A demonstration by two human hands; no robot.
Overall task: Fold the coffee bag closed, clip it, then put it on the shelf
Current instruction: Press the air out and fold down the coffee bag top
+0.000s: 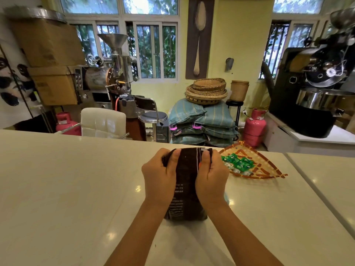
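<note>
A dark brown coffee bag (187, 181) with white print stands on the white counter (67, 179) in front of me. Its top is bent over away from me. My left hand (160, 176) grips the bag's upper left side, thumb pressed on the folded top. My right hand (211, 177) grips the upper right side the same way, thumb near a thin white line on the bag. No clip can be made out in either hand. A bit of pale blue shows behind my right wrist; I cannot tell what it is.
A fan-shaped woven tray (269, 167) with several green sachets (237, 163) lies just right of the bag. A seam in the counter (307, 187) runs diagonally at right. Beyond the counter are a white chair (102, 121), stacked sacks (203, 121), pink gas cylinders (253, 127) and roasting machines (315, 89).
</note>
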